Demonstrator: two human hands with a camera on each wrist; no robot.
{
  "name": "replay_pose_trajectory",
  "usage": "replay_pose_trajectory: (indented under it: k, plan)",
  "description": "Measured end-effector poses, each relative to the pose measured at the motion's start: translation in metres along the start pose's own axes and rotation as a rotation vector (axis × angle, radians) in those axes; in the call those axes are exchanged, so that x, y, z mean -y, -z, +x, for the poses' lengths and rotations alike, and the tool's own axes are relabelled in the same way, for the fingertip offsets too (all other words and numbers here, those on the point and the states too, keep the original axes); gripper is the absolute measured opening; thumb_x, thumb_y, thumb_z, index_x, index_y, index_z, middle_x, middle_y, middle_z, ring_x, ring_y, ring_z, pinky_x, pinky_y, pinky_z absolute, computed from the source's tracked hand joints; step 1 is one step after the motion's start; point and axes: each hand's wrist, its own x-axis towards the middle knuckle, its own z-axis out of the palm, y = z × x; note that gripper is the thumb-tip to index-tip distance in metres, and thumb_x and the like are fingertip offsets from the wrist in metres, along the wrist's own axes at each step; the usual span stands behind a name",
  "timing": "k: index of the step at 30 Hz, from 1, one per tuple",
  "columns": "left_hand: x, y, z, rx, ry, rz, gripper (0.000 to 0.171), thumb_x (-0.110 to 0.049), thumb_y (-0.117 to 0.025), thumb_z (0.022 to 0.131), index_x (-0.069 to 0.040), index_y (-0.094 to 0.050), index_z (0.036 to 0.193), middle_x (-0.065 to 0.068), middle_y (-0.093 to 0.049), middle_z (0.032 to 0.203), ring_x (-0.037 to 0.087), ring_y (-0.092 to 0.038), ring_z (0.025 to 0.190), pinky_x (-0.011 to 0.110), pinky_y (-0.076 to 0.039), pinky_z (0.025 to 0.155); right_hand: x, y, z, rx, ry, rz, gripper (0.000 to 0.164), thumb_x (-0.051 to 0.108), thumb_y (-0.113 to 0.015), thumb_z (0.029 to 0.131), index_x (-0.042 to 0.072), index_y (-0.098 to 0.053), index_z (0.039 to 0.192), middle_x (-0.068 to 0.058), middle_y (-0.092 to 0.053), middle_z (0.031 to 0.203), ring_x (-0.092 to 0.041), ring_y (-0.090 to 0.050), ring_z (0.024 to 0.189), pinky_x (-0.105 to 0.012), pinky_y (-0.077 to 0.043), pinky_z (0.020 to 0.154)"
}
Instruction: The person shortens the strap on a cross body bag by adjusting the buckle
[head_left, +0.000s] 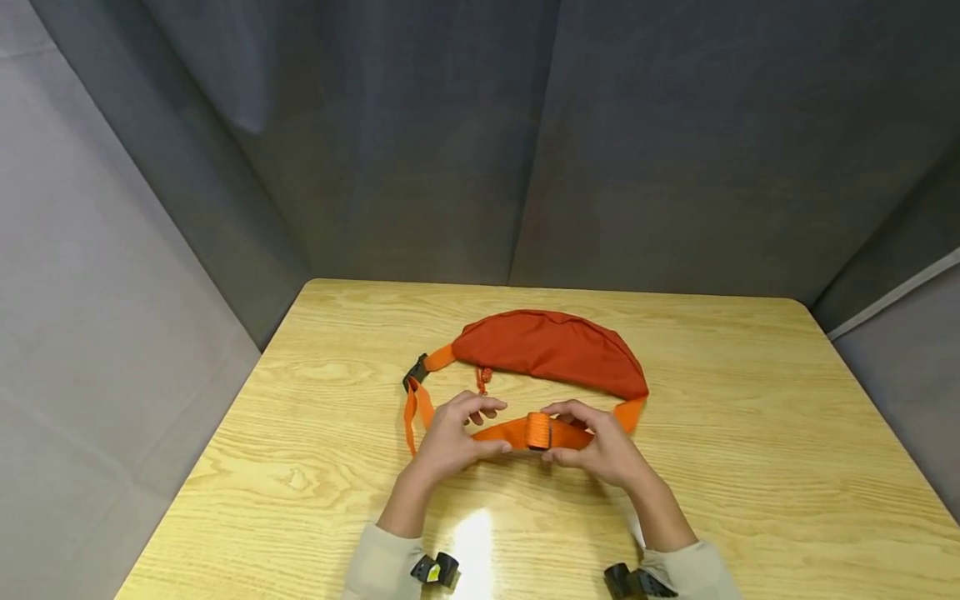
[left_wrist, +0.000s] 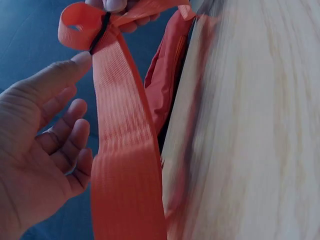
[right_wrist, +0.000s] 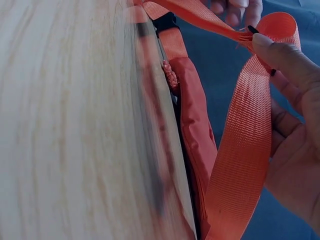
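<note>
A red waist bag (head_left: 551, 350) lies on the table with its orange strap (head_left: 502, 432) looped toward me. Midway along the near run of strap, the webbing bulges in a small loop at a black strap slider (right_wrist: 253, 30). My right hand (head_left: 603, 442) pinches the strap at this slider, thumb in front and fingers behind. My left hand (head_left: 457, 433) is beside the strap to the left, its thumb tip right at the slider's edge in the left wrist view and its other fingers loosely bent, apart from the webbing.
A black side-release buckle (head_left: 416, 371) joins the strap at the bag's left end, with a loose orange tail hanging from it. A red braided zipper pull (head_left: 484, 379) dangles below the bag. Grey curtains (head_left: 420, 150) surround the wooden table (head_left: 750, 433).
</note>
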Motion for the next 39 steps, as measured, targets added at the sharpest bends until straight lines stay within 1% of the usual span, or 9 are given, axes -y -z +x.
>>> replay_pose_trajectory:
  k: [3, 9, 16, 23, 28, 31, 33, 36, 39]
  plan:
    - [0.002, 0.002, -0.001, 0.004, 0.039, 0.009, 0.04, -0.028, -0.076, 0.062, -0.021, -0.061, 0.099, 0.002, -0.056, 0.086, 0.018, -0.051, 0.072, 0.027, -0.043, 0.062, -0.002, 0.001, -0.001, -0.022, -0.012, -0.013, 0.046, 0.032, -0.074, 0.064, 0.023, -0.056, 0.106, 0.008, -0.058, 0.086, -0.013, -0.053, 0.074, -0.03, -0.044, 0.066]
    - [0.008, 0.0, -0.004, 0.02, 0.106, 0.025, 0.033, -0.029, -0.074, 0.066, -0.016, -0.063, 0.094, -0.002, -0.055, 0.086, 0.016, -0.052, 0.073, 0.025, -0.044, 0.062, -0.005, 0.003, -0.002, -0.058, -0.018, -0.037, 0.049, 0.025, -0.076, 0.063, 0.022, -0.056, 0.107, 0.007, -0.057, 0.086, -0.011, -0.053, 0.073, -0.028, -0.044, 0.065]
    - [0.013, -0.002, -0.001, 0.003, 0.103, 0.039, 0.029, -0.026, -0.073, 0.067, -0.014, -0.063, 0.091, -0.001, -0.055, 0.084, 0.014, -0.052, 0.072, 0.023, -0.044, 0.062, -0.006, 0.007, 0.0, -0.088, -0.033, -0.034, 0.048, 0.027, -0.075, 0.063, 0.024, -0.055, 0.107, 0.007, -0.056, 0.085, -0.013, -0.053, 0.074, -0.029, -0.044, 0.064]
    - [0.01, 0.001, -0.002, 0.019, 0.161, 0.034, 0.029, -0.026, -0.073, 0.067, -0.016, -0.063, 0.092, -0.002, -0.055, 0.083, 0.011, -0.049, 0.067, 0.023, -0.043, 0.058, -0.006, 0.005, 0.001, -0.089, -0.035, -0.05, 0.049, 0.026, -0.076, 0.063, 0.025, -0.055, 0.107, 0.007, -0.056, 0.085, -0.011, -0.053, 0.074, -0.028, -0.044, 0.064]
    - [0.007, 0.001, -0.001, 0.037, 0.131, 0.068, 0.03, -0.029, -0.07, 0.07, -0.015, -0.063, 0.097, -0.003, -0.056, 0.086, 0.012, -0.051, 0.071, 0.023, -0.043, 0.059, -0.006, 0.003, 0.0, -0.1, -0.051, -0.041, 0.049, 0.027, -0.075, 0.063, 0.024, -0.055, 0.107, 0.006, -0.057, 0.084, -0.012, -0.053, 0.072, -0.028, -0.045, 0.063]
    - [0.005, 0.002, -0.001, 0.033, 0.125, 0.089, 0.032, -0.03, -0.07, 0.071, -0.016, -0.063, 0.099, -0.002, -0.056, 0.09, 0.013, -0.051, 0.077, 0.024, -0.043, 0.063, -0.006, 0.004, 0.0, -0.113, -0.036, -0.054, 0.048, 0.026, -0.074, 0.064, 0.02, -0.055, 0.108, 0.004, -0.057, 0.085, -0.013, -0.053, 0.074, -0.029, -0.044, 0.064]
    - [0.005, 0.002, -0.001, 0.026, 0.13, 0.079, 0.033, -0.03, -0.07, 0.071, -0.016, -0.063, 0.099, -0.001, -0.055, 0.091, 0.014, -0.051, 0.079, 0.023, -0.043, 0.063, -0.007, 0.004, 0.0, -0.114, -0.023, -0.06, 0.048, 0.024, -0.074, 0.065, 0.018, -0.055, 0.109, 0.001, -0.057, 0.085, -0.015, -0.053, 0.075, -0.03, -0.044, 0.064]
    - [0.006, 0.001, -0.001, 0.023, 0.126, 0.064, 0.033, -0.029, -0.07, 0.07, -0.015, -0.063, 0.099, -0.001, -0.055, 0.091, 0.014, -0.052, 0.078, 0.022, -0.044, 0.063, -0.007, 0.005, 0.001, -0.115, -0.016, -0.057, 0.048, 0.021, -0.074, 0.066, 0.016, -0.055, 0.11, -0.001, -0.057, 0.085, -0.016, -0.052, 0.074, -0.032, -0.043, 0.064]
    - [0.007, 0.0, 0.0, 0.022, 0.116, 0.049, 0.032, -0.026, -0.071, 0.07, -0.014, -0.063, 0.099, 0.0, -0.055, 0.089, 0.012, -0.052, 0.073, 0.021, -0.044, 0.06, -0.007, 0.006, 0.0, -0.123, -0.024, -0.046, 0.048, 0.017, -0.074, 0.066, 0.017, -0.055, 0.11, -0.001, -0.057, 0.085, -0.016, -0.052, 0.074, -0.031, -0.043, 0.064]
